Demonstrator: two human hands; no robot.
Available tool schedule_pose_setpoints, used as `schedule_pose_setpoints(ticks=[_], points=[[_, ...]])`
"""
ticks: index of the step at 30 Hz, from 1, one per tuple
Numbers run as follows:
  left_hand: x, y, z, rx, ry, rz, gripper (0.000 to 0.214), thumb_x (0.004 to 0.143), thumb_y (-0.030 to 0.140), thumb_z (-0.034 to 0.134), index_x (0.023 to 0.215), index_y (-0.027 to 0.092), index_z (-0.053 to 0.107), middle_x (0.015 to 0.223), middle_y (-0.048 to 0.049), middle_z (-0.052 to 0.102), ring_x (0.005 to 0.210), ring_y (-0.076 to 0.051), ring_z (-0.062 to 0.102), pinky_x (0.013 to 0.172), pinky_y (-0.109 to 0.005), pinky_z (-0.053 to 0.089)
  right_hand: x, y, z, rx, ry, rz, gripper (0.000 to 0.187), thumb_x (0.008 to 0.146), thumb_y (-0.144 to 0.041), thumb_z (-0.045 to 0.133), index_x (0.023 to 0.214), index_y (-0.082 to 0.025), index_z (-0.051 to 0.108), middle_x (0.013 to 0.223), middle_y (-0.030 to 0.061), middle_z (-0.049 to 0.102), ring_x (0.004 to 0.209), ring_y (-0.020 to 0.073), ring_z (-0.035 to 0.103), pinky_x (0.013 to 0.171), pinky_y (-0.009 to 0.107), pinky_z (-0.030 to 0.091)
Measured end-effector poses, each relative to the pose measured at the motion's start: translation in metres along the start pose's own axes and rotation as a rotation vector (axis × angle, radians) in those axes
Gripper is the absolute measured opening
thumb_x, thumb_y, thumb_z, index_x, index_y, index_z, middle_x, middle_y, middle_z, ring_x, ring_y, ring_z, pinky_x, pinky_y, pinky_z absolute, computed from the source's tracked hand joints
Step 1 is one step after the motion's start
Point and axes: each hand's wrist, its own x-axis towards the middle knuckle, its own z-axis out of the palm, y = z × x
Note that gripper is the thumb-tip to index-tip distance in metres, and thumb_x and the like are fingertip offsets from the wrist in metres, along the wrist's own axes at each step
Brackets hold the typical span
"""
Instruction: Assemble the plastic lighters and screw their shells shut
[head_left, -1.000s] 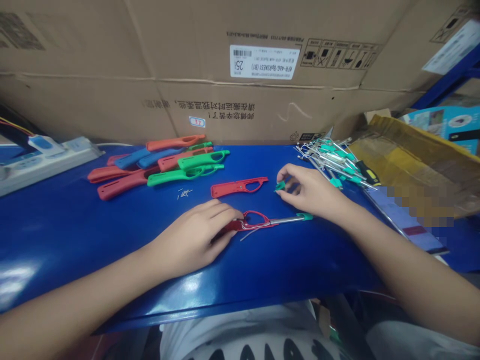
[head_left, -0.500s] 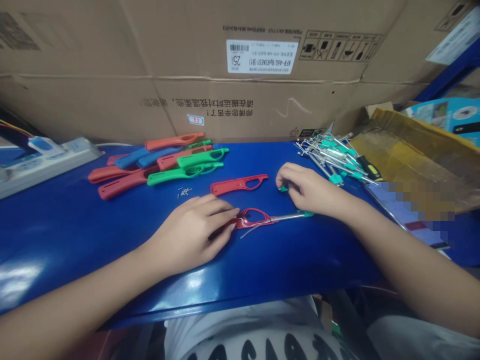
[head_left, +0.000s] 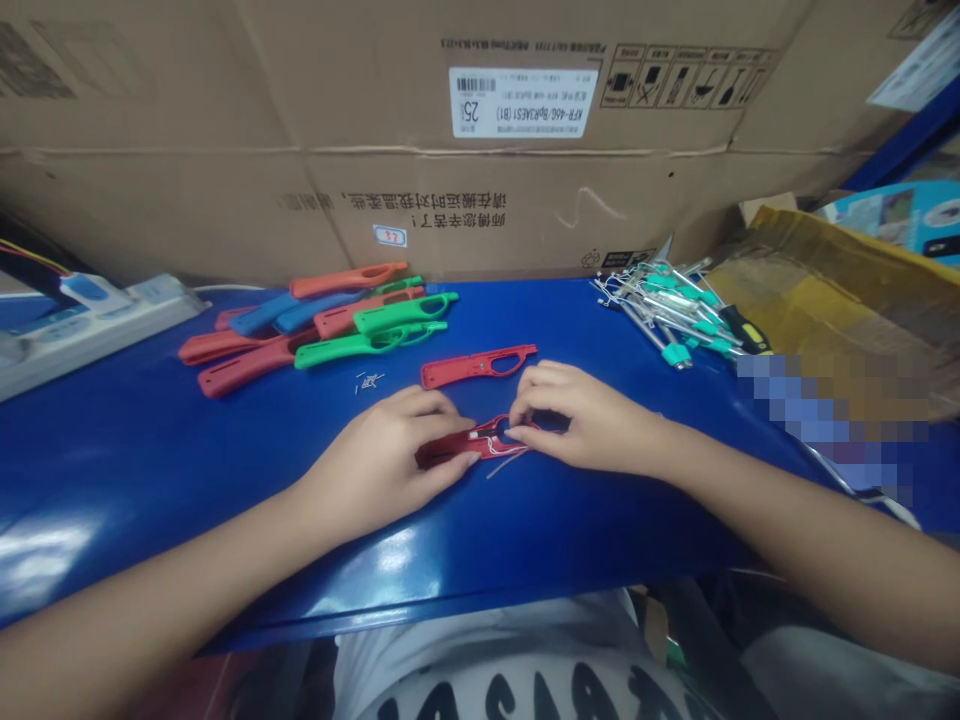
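The left hand point(head_left: 409, 440) grips the red handle point(head_left: 486, 447) between thumb and fingers. The right hand point(head_left: 577, 415) curls at its looped end, fingertips nearly together; I cannot tell what they hold. The handle lies between both hands on the table point(head_left: 570, 530).

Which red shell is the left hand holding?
The shell with white wires in it. The lone red shell beyond it shows no wires; the other red ones lie in the mixed-colour pile.
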Motion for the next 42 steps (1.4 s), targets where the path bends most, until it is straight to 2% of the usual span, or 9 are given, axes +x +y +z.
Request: schedule_pose_setpoints(ticks=[3,8,11,17,23,37,42], points=[[0.0,0.002,0.002,-0.063,-0.026,-0.037,0.021,0.097,0.033,0.062,0.11,0.022,0.075,0.102,-0.0055,0.069,0.095,-0.02,0.065,0.085,-0.034,0.054,0.001,-0.003,0.008,-0.005,-0.034,0.046,0.006,0.091,-0.022,0.069,0.086,-0.019,0.069,0.089,0.0028,0.066,0.086,0.0173,0.058,0.082,0.034,0.041],[0.0,0.003,0.005,-0.101,-0.027,-0.073,0.022,0.097,0.035,0.063,0.112,0.022,0.073,0.105,-0.0062,0.068,0.098,-0.021,0.066,0.089,-0.036,0.054,0.002,-0.003,0.01,-0.018,0.006,0.05,0.007,0.09,-0.021,0.07,0.084,-0.018,0.071,0.086,0.0036,0.067,0.082,0.0171,0.058,0.078,0.032,0.042],[-0.001,0.001,0.007,-0.123,-0.015,-0.064,0.023,0.096,0.036,0.065,0.112,0.022,0.074,0.104,-0.0064,0.068,0.096,-0.021,0.066,0.087,-0.035,0.055,0.001,-0.003,0.009,-0.052,0.022,0.007,0.007,0.092,-0.02,0.068,0.086,-0.018,0.071,0.086,0.0038,0.067,0.082,0.0172,0.058,0.079,0.033,0.041],[-0.002,-0.002,0.006,-0.124,-0.031,0.043,0.023,0.094,0.033,0.069,0.112,0.02,0.075,0.102,-0.0058,0.068,0.091,-0.018,0.066,0.083,-0.03,0.055,-0.002,-0.004,0.011,-0.166,0.011,-0.089,0.015,0.098,-0.021,0.056,0.087,-0.018,0.066,0.09,0.0049,0.067,0.082,0.0179,0.055,0.078,0.033,0.037],[-0.004,0.0,0.004,-0.11,-0.049,0.046,0.021,0.096,0.031,0.066,0.11,0.019,0.076,0.099,-0.0047,0.067,0.088,-0.016,0.066,0.081,-0.028,0.054,-0.002,-0.004,0.015,-0.296,0.031,-0.231,0.018,0.098,-0.016,0.048,0.088,-0.016,0.062,0.089,0.0077,0.066,0.082,0.0202,0.051,0.074,0.033,0.033],[-0.005,0.004,0.004,-0.042,-0.1,0.027,0.022,0.097,0.031,0.064,0.111,0.019,0.076,0.098,-0.0051,0.063,0.087,-0.018,0.064,0.081,-0.031,0.053,-0.001,-0.004,0.017,-0.302,0.056,-0.29,0.021,0.099,-0.016,0.049,0.085,-0.014,0.065,0.086,0.0068,0.067,0.082,0.0196,0.054,0.074,0.033,0.033],[-0.004,0.004,0.002,-0.019,-0.116,0.019,0.023,0.098,0.034,0.062,0.112,0.02,0.075,0.101,-0.0055,0.064,0.089,-0.018,0.064,0.082,-0.031,0.054,0.0,-0.003,0.007,-0.19,0.027,-0.212,0.013,0.098,-0.024,0.06,0.092,-0.019,0.07,0.093,0.0029,0.07,0.088,0.0169,0.06,0.08,0.031,0.036]])
